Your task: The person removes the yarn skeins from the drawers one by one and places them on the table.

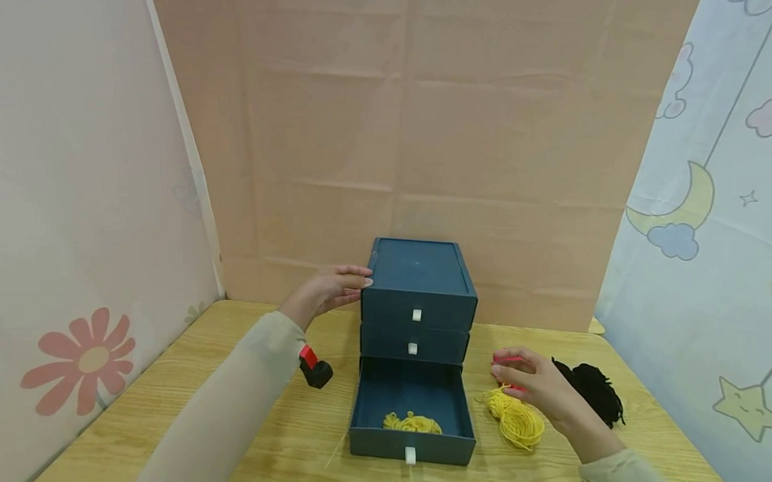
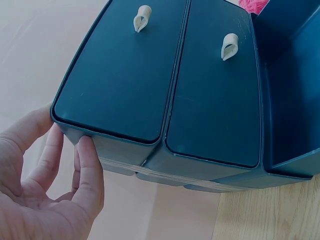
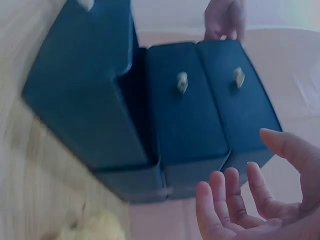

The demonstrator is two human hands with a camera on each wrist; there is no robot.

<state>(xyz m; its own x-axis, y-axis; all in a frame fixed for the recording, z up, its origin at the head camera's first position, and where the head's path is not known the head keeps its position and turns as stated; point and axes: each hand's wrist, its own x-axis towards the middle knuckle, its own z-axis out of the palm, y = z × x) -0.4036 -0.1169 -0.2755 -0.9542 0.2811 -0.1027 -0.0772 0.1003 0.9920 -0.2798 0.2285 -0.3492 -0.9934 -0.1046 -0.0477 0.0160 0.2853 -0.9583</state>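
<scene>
A dark blue drawer unit [image 1: 419,268] stands on the table, its two upper drawers pushed in and the bottom drawer [image 1: 404,384] pulled out. Inside that drawer lies a small bundle of yellow yarn [image 1: 413,423]. My left hand [image 1: 329,291] touches the unit's upper left edge with its fingertips; the left wrist view shows thumb and fingers spread at the corner. Nothing is between the loosely bent fingers of my right hand [image 3: 270,200]. In the head view it hovers over a yellow yarn skein [image 1: 518,422] and partly hides some pink yarn [image 1: 507,364].
Black yarn [image 1: 592,390] lies on the wooden table [image 1: 291,443], right of my right hand. White pull tabs [image 1: 417,315] stick out from the drawer fronts. A tan sheet [image 1: 407,127] hangs behind the unit, and printed cloths [image 1: 91,209] flank the table.
</scene>
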